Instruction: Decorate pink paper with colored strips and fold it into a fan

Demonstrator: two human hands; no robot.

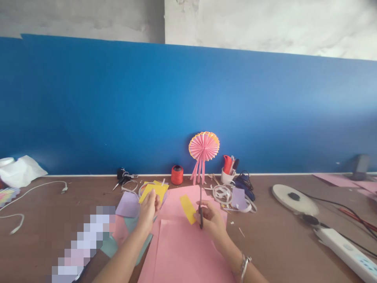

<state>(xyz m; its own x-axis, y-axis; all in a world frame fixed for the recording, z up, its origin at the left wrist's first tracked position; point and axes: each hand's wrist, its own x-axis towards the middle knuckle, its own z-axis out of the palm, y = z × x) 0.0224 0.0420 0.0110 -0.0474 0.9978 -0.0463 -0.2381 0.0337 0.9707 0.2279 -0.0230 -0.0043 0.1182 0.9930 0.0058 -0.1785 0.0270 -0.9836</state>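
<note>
Large sheets of pink paper [188, 251] are lying on the brown tabletop [259, 243] between a person's two forearms, the right wrist wearing a silver bracelet [245, 265]. At lower left, a pixelated patch is hiding part of the surface, while a white power strip [350, 253] is stretching across the lower right corner. Teal paper [144, 247] is showing beneath the left forearm.

Above the pink sheets, the right hand [208, 214] is grasping dark-handled scissors [201, 216], the blades pointing away from the person. A yellow strip [187, 208] is slanting to the left of the scissors, one edge meeting the fingers of the same hand. The left hand [149, 206] is curling its fingers at the near edge of a yellow sheet [157, 192]; whether they are gripping it cannot be told. A purple sheet [127, 204] is lying just left of that hand.

Farther back, a white coil [222, 194] is lying right of the scissors, and a round pale disc [281, 194] is sitting well to the right. Along the rear edge, a red spool [177, 177], a pleated pink rosette [204, 146] with hanging strips and a white cup [226, 177] of tools are lining up before a blue partition [118, 98]. A pale wall [265, 23] is rising behind.
</note>
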